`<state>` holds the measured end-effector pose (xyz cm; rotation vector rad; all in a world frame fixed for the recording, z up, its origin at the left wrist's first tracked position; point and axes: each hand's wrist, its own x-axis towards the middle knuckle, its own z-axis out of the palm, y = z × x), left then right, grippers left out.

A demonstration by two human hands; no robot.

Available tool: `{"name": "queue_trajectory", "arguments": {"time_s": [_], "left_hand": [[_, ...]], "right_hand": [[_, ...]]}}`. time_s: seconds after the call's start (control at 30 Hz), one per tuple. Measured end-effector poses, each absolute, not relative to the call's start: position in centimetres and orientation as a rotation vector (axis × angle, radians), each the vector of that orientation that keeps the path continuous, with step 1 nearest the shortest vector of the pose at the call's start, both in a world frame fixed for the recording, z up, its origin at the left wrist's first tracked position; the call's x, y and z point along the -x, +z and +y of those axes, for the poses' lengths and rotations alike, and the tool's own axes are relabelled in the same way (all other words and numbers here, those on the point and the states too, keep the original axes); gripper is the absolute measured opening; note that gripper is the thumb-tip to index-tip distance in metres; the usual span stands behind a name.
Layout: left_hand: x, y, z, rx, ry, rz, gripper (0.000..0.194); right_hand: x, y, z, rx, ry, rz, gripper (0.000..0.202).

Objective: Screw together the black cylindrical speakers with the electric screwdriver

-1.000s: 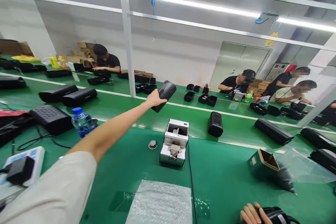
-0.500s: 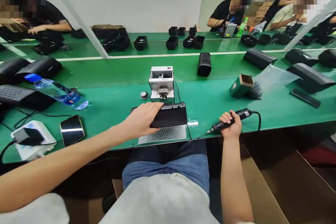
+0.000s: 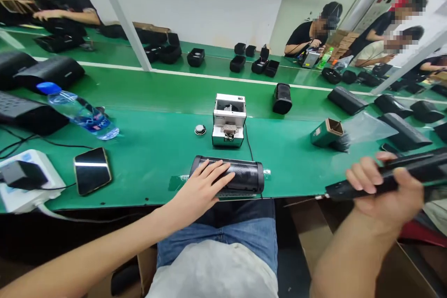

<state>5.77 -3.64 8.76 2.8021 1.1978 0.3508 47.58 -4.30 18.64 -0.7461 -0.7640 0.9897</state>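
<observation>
My left hand (image 3: 200,186) lies across the top of a black cylindrical speaker (image 3: 244,176), its fingers stretched and spread. The speaker lies lengthwise at the bench's front edge, patterned side up, and largely covers a bubble-wrap sheet (image 3: 239,194). In my right hand (image 3: 384,191) is a black electric screwdriver (image 3: 352,190), raised beyond the front edge with its thin bit pointing left. My fingers wrap around its body, away from the speaker. Behind the speaker stands a white screw feeder (image 3: 228,123), with a small round metal part (image 3: 200,129) to its left.
On the left are a water bottle (image 3: 87,114), a phone (image 3: 92,171) and a white power strip (image 3: 30,174) with cables. A green box (image 3: 326,132) and plastic bag (image 3: 370,129) stand right. Another speaker (image 3: 282,98) stands farther back. Several people work across the bench.
The speaker has turned over and lies patterned side up, with my left hand spread on top. My right hand has moved right and closer to the camera with the electric screwdriver. The view has shifted.
</observation>
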Motion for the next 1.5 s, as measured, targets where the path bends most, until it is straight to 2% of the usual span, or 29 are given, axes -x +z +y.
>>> {"name": "queue_trajectory", "arguments": {"time_s": [0.03,0.1,0.17,0.23,0.33,0.47,0.57,0.67,0.83,0.97,1.33,1.5], "left_hand": [[-4.8,8.6,-3.8,-2.769,0.413,1.205,0.091],[-2.8,8.1,-3.7,-2.668,0.543,1.263,0.096],[-0.9,7.4,-3.1,-2.511,0.629,1.310,0.112],[0.5,6.4,-2.1,-2.335,0.645,1.284,0.129],[1.1,4.9,-0.8,-2.114,0.665,1.194,0.138],[0.0,3.4,-0.5,-1.948,0.759,1.138,0.140],[-0.7,2.7,-1.2,-1.901,0.827,1.131,0.137],[-0.8,2.1,-1.6,-1.878,0.847,1.102,0.134],[-0.6,1.6,-1.3,-1.865,0.867,1.087,0.126],[-0.7,1.6,-1.1,-1.870,0.901,1.073,0.127],[-0.9,1.4,-1.0,-1.899,0.927,1.006,0.137],[-0.7,1.4,-1.0,-1.885,0.932,0.996,0.133]], "right_hand": [[-46.4,21.0,-4.3,0.779,0.911,-0.801,0.020],[-43.3,24.8,-3.7,0.825,0.772,-0.814,0.021],[-39.5,26.9,-2.0,0.791,0.630,-0.890,0.021],[-35.5,27.4,0.5,0.664,0.515,-1.044,0.017],[-30.0,26.4,4.9,0.501,0.513,-1.174,0.017],[-24.6,25.0,9.1,0.474,0.589,-1.190,0.011],[-22.4,24.3,10.6,0.484,0.564,-1.242,0.016],[-21.3,23.5,11.7,0.566,0.534,-1.291,0.021],[-20.6,22.4,14.0,0.627,0.408,-1.271,0.015],[-20.7,22.2,14.9,0.670,0.364,-1.275,0.016],[-19.9,24.8,10.1,0.708,0.564,-1.205,0.010],[-18.0,26.7,6.8,0.665,0.699,-1.163,0.009]]}}
